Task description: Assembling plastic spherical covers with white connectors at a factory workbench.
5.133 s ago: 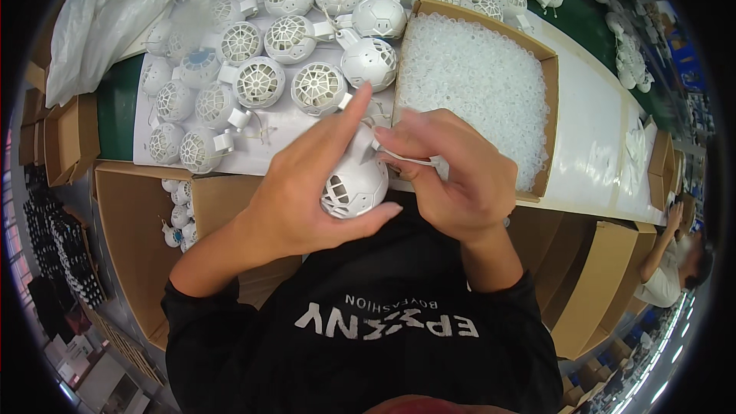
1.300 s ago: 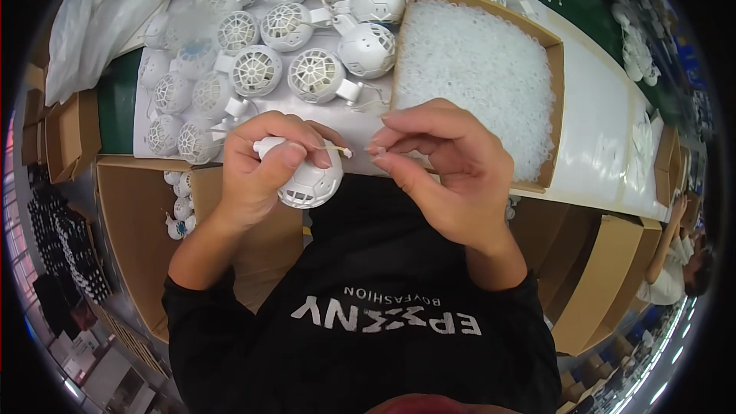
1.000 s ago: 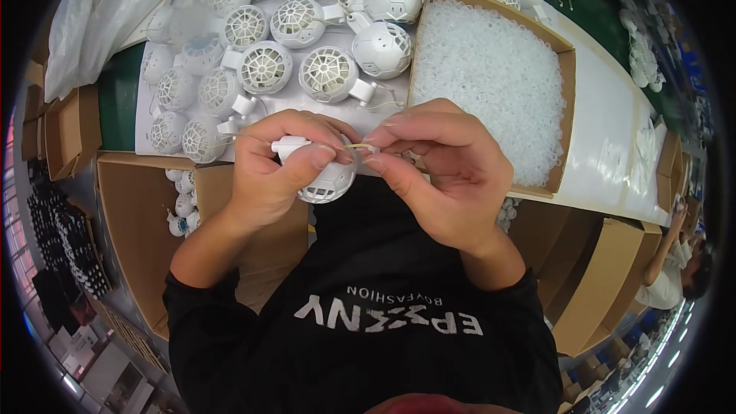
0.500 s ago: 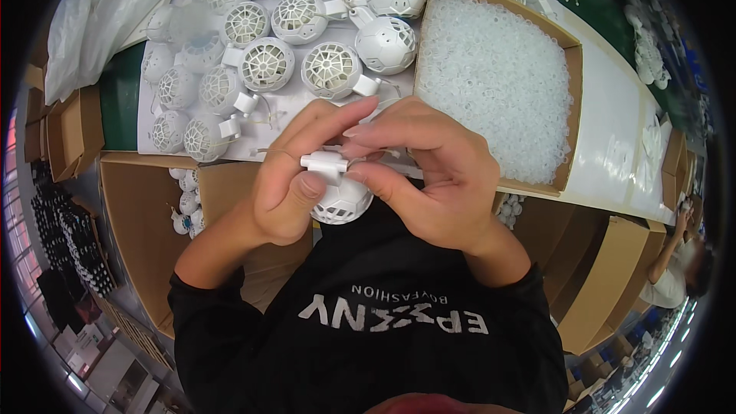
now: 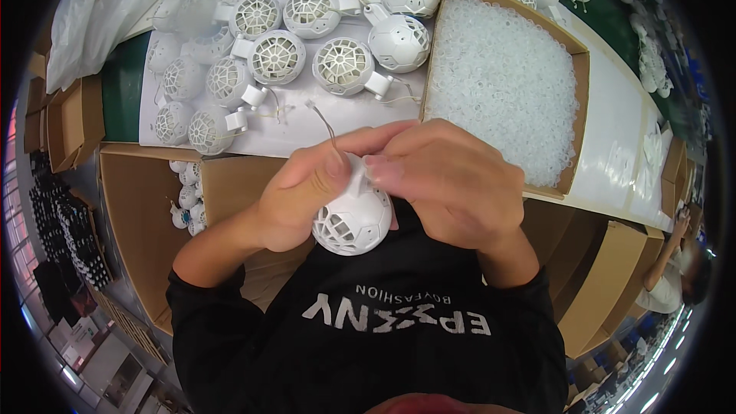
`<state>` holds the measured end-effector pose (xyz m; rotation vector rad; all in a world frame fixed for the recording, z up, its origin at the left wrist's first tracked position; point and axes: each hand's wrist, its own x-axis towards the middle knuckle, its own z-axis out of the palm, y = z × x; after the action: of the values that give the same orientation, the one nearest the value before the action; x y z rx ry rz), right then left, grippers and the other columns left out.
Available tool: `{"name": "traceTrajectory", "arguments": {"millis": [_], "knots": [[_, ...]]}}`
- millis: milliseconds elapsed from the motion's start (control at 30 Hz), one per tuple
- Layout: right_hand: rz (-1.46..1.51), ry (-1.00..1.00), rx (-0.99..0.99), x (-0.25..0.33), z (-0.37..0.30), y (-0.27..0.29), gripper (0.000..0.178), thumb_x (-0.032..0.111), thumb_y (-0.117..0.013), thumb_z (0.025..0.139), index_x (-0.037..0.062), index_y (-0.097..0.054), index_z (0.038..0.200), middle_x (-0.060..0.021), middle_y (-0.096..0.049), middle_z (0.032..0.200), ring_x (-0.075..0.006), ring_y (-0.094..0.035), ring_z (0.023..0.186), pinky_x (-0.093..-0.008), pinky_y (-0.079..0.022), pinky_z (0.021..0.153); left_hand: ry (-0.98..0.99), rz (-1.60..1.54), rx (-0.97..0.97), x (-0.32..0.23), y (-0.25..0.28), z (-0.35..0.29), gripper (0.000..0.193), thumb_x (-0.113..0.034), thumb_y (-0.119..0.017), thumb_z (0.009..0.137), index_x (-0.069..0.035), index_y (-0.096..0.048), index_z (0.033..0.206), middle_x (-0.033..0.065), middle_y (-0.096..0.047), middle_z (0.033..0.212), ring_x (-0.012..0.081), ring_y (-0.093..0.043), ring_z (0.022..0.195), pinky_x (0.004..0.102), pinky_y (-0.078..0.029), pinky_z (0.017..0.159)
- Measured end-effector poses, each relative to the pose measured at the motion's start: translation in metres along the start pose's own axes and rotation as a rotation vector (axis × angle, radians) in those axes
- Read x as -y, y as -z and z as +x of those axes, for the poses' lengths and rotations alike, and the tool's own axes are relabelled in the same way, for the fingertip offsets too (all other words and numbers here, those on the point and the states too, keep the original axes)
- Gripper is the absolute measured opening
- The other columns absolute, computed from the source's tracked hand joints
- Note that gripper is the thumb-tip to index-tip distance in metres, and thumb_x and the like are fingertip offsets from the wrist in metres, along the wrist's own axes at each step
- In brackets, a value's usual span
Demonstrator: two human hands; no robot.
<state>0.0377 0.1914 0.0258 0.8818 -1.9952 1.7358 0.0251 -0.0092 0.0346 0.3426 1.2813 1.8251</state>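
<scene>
Close to my chest I hold a white ball-shaped plastic housing (image 5: 354, 222) with a cut-out lattice on its lower left. My left hand (image 5: 303, 192) is closed round its neck, the thumb pressing at the top. A thin wire with a small connector (image 5: 323, 119) rises above that thumb. The fingers of my right hand (image 5: 452, 184) are bent and pinch at the other side of the neck; a blur there hides whether they hold a small part. Beyond my hands, several similar white housings (image 5: 343, 66) with stems and wires lie on the white table (image 5: 295, 134).
A shallow cardboard box (image 5: 579, 123) full of small clear rings stands to the right of my hands. An open carton (image 5: 146, 207) below the table edge at left holds more white housings. Another carton (image 5: 613, 284) stands at lower right. A plastic bag (image 5: 96, 15) lies far left; a person (image 5: 667, 276) is at far right.
The housing has been tilted upright and moved slightly right and toward me, showing more of its body. My right fingers have closed in on its neck, and the wire now points up.
</scene>
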Motion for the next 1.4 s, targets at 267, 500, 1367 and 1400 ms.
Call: {"name": "traceTrajectory", "arguments": {"millis": [267, 500, 1367, 1400], "knots": [[-0.204, -0.130, 0.060, 0.008, 0.009, 0.001, 0.028, -0.009, -0.074, 0.074, -0.0027, -0.071, 0.101, -0.0166, -0.071, 0.093, -0.0270, -0.069, 0.080, -0.0301, -0.057, 0.067, -0.018, 0.038, -0.097, 0.014, 0.002, 0.001, 0.056, -0.028, -0.043, 0.107, 0.000, -0.027, 0.153, 0.0093, -0.050, 0.132, 0.0161, -0.048, 0.123, 0.0295, -0.039, 0.104], [-0.702, -0.581, 0.012, -0.001, -0.001, 0.071, 0.033, -0.008, -0.067, 0.082, -0.0007, -0.064, 0.114, -0.0079, -0.068, 0.092, -0.0172, -0.062, 0.081, -0.0304, -0.050, 0.076, -0.153, -0.199, 0.041, 0.013, 0.014, 0.010, 0.063, -0.024, -0.050, 0.104, -0.008, -0.020, 0.157, 0.0067, -0.049, 0.132, 0.0150, -0.048, 0.121, 0.0305, -0.039, 0.103], [-0.058, -0.229, -0.057, 0.000, -0.007, 0.035, 0.041, -0.017, -0.066, 0.082, -0.0057, -0.057, 0.120, -0.0146, -0.062, 0.098, -0.0215, -0.065, 0.084, -0.0305, -0.056, 0.076, -0.693, 1.057, -0.524, -0.008, 0.019, -0.007, 0.042, 0.005, -0.058, 0.077, -0.017, -0.074, 0.110, 0.0110, -0.065, 0.107, 0.0216, -0.064, 0.077, 0.0312, -0.052, 0.063], [-0.054, -0.212, -0.014, 0.004, -0.005, 0.031, 0.042, -0.018, -0.068, 0.080, -0.0059, -0.057, 0.119, -0.0148, -0.062, 0.098, -0.0220, -0.065, 0.084, -0.0305, -0.056, 0.076, -0.628, 1.110, -0.592, -0.008, 0.019, -0.004, 0.042, 0.006, -0.058, 0.077, -0.016, -0.074, 0.109, 0.0109, -0.064, 0.107, 0.0210, -0.064, 0.076, 0.0308, -0.052, 0.063]]}}
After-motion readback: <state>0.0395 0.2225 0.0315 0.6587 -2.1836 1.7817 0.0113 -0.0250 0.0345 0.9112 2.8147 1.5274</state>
